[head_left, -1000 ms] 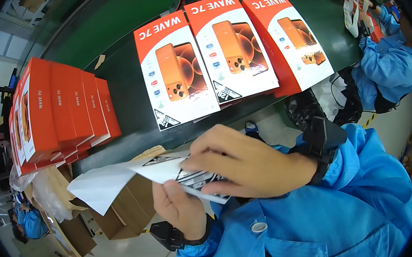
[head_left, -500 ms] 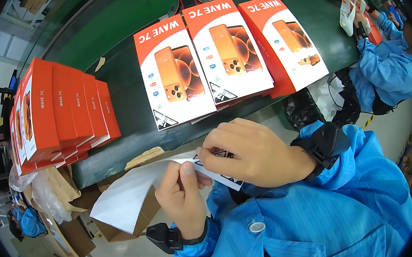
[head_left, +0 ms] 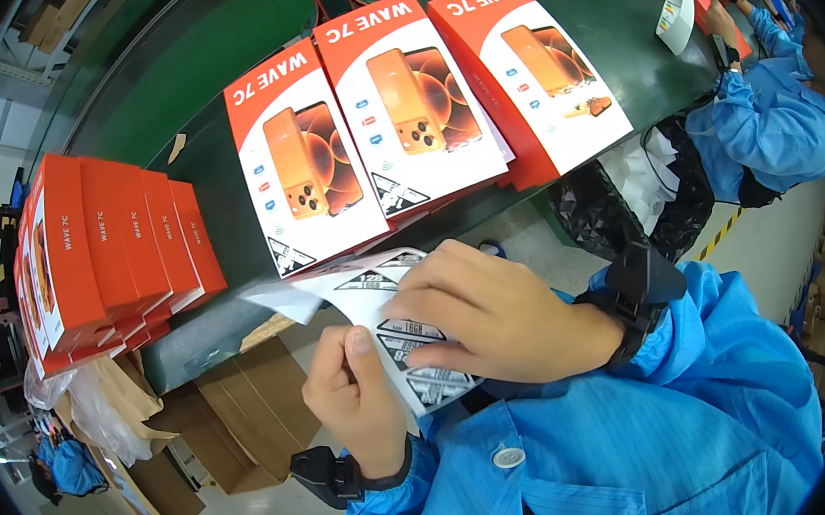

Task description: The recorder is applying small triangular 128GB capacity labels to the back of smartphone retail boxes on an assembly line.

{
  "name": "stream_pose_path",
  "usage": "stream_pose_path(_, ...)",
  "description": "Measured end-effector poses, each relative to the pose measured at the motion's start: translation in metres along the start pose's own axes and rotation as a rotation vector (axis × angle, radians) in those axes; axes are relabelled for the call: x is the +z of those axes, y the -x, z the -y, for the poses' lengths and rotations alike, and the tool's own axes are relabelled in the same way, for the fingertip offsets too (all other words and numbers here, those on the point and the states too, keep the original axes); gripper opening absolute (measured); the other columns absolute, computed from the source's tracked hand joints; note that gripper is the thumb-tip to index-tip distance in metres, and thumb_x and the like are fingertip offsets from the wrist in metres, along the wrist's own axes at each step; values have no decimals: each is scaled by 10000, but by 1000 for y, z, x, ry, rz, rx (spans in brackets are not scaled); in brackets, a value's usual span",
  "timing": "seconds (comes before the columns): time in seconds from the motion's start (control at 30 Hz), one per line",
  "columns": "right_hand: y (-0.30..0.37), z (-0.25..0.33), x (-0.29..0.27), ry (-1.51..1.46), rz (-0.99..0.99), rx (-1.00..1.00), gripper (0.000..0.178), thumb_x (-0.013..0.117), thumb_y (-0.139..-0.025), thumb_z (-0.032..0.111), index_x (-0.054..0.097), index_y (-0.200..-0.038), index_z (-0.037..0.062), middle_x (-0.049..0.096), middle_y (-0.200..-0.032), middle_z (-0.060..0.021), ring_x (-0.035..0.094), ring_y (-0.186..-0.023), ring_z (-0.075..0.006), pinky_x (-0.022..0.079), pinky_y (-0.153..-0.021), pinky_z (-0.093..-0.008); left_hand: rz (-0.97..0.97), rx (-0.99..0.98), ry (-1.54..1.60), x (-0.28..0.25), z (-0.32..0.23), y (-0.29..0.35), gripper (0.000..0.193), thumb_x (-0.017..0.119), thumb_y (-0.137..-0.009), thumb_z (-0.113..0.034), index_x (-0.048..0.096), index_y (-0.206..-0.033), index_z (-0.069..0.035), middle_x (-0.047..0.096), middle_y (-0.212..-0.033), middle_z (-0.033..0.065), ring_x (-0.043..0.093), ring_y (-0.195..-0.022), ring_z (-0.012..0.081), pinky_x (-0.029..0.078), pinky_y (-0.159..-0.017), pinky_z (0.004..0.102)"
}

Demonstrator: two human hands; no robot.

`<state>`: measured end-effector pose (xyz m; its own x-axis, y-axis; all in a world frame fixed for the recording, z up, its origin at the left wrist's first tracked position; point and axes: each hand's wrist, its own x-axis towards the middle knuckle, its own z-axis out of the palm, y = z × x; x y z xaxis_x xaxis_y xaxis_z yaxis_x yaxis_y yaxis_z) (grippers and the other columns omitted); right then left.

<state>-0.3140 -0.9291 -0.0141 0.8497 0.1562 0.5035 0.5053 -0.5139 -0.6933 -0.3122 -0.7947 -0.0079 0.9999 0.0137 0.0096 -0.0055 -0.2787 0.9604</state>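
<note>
Curled white paper sticker sheet [head_left: 364, 303], black triangular labels [head_left: 372, 281] | left hand [head_left: 358, 398] pinches its edge | right hand [head_left: 512, 318] bent over it, grip unclear | rectangular cardboard phone boxes [head_left: 412, 102] beyond it

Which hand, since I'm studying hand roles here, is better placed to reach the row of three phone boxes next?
Probably the right hand: it is over the label sheet, nearer the row of three phone boxes. The left hand sits lower, by the sheet's edge, farther from them.
</note>
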Motion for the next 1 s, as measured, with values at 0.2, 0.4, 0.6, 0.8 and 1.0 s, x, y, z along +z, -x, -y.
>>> stream_pose_path(0.2, 12, 0, -8, 309, -25, -178, 191, 595, -589, 133, 568, -770, 75, 490, -749, -16, 495, -698, -165, 350, -499, -246, -91, 72, -57, 24, -9, 6, 236, 434, -849, -143, 464, -682, 21, 429, -528, 10, 353, -504, 51, 294, -429, 207)
stream_pose_path(0.4, 7, -16, -54, -494, 192, 130, 106, 625, -685, 71, 569, -770, 41, 467, -844, -52, 471, -767, -178, 374, -617, -246, -162, -45, -3, 33, -4, 15, 232, 412, -854, -132, 451, -685, 22, 432, -584, 15, 359, -549, 48, 303, -478, 188)
stream_pose_path(0.6, -20, -75, -135, -683, 325, 453, 105, 581, -750, 97, 537, -790, 10, 527, -743, -18, 481, -699, -85, 400, -632, -212, -314, -154, 136, 30, 22, 41, 266, 370, -877, -152, 374, -657, -3, 433, -609, 17, 387, -568, 46, 330, -517, 183)
stream_pose_path(0.8, -23, -112, -141, -390, 627, 392, 121, 582, -747, 88, 526, -813, 4, 532, -760, -5, 458, -677, -60, 393, -601, -204, -296, -201, 163, 46, 35, 51, 326, 391, -882, -257, 376, -682, 0, 450, -632, 32, 404, -570, 58, 355, -542, 202)
stream_pose_path(1.0, -28, -120, -134, -275, 642, 324, 93, 566, -731, 83, 532, -786, 15, 517, -670, 10, 382, -567, -71, 347, -525, -210, -279, -178, 131, 57, 27, 43, 331, 400, -879, -269, 376, -687, -1, 450, -635, 33, 403, -569, 55, 350, -538, 194)
